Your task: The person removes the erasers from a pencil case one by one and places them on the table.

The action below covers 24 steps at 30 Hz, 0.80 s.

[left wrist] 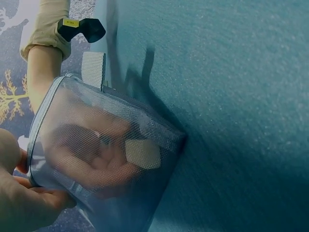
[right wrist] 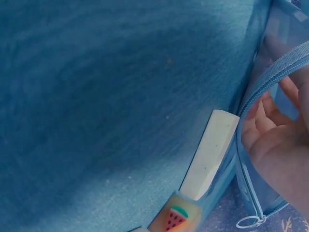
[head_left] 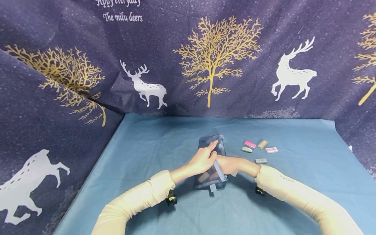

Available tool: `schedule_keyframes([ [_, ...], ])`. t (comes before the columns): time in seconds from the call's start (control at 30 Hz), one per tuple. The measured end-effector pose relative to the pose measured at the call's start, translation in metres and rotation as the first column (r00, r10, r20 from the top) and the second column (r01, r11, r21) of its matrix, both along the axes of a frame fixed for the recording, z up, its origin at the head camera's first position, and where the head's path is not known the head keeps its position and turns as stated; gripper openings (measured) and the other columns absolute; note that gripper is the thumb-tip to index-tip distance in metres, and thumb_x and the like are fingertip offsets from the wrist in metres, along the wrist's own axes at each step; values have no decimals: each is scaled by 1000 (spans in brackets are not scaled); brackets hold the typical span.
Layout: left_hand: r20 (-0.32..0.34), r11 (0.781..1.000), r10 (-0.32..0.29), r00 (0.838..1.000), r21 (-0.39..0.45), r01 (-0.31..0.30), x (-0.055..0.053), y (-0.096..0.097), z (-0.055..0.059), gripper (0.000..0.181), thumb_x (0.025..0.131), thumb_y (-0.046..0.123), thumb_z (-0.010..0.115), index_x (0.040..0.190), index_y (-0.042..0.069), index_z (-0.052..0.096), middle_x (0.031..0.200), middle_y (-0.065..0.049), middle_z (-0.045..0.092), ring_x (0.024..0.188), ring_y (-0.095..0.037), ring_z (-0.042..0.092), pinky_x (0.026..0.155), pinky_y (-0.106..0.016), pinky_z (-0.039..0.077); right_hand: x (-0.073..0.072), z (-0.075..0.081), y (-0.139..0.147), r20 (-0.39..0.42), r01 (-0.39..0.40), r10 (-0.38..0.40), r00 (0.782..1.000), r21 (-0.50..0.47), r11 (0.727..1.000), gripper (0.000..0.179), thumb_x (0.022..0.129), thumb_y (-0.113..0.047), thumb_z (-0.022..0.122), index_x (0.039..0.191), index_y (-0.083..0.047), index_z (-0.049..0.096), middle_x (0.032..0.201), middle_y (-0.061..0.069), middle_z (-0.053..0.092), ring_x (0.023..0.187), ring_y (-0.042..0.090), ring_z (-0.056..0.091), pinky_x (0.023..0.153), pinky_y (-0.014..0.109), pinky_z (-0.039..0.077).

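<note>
My left hand [head_left: 204,160] pinches the zippered rim of a blue mesh zip pouch [head_left: 205,142], with its index finger stretched along the top. In the left wrist view its fingers show at the lower left edge. My right hand [head_left: 227,164] reaches through the opening into the pouch. Through the mesh, a pale eraser-like block [left wrist: 143,154] lies just beyond its fingertips, with a gap between thumb and fingers. From the right wrist, the loosely curled fingers [right wrist: 270,111] show inside the zipper [right wrist: 263,89].
Several small blocks lie right of the pouch, among them a pink one [head_left: 250,144], a tan one [head_left: 262,144] and a grey one [head_left: 261,161]. The right wrist view shows a long white block [right wrist: 210,154] and a watermelon-print block [right wrist: 176,217]. A patterned curtain [head_left: 238,104] hangs behind the blue cloth.
</note>
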<state>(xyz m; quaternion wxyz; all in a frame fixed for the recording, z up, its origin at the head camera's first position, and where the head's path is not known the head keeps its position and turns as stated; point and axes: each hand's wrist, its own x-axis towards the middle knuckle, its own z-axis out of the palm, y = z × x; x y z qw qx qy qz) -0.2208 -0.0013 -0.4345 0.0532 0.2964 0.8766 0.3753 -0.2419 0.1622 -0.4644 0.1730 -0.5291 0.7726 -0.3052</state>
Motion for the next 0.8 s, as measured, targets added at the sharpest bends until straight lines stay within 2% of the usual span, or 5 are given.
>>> schedule_keyframes([
  [0.27,17,1000,15,1000,-20,-15,0,0,-1,51,95,18,38,144,10,29,63,-4,49,34,-7,23,34,-19,24,1,3,-1,-40,14,-14,999,-9,1000,28,85,-9,61,112,-3,55,104,8,60,94,14,56,83,28,48],
  [0.37,19,1000,9,1000,-11,-9,1,1,-2,50,95,18,38,144,10,29,103,-19,62,34,-7,23,35,-19,24,1,4,-1,-20,37,-37,999,-15,999,27,85,-9,61,111,-4,57,95,8,61,82,11,55,76,24,47],
  [0.43,12,1000,4,1000,-2,-4,1,1,-2,50,95,18,38,144,9,29,133,-23,47,34,-7,22,35,-19,24,1,4,0,-12,58,-58,998,-2,998,26,85,-10,61,110,-5,58,87,8,62,74,6,52,71,21,46],
  [0.63,34,1000,4,999,-6,-4,3,1,-3,51,95,19,37,145,10,28,88,-18,60,34,-7,22,36,-20,23,1,6,8,16,93,-94,995,56,994,27,84,-11,63,110,-5,56,68,3,57,56,-3,41,58,16,39],
  [0.8,29,1000,0,1000,6,0,1,1,-2,50,95,17,37,144,8,30,73,-18,60,32,-6,21,34,-18,22,0,12,16,1,123,-123,992,74,990,20,84,-13,63,103,-6,62,61,1,58,49,0,44,51,16,41],
])
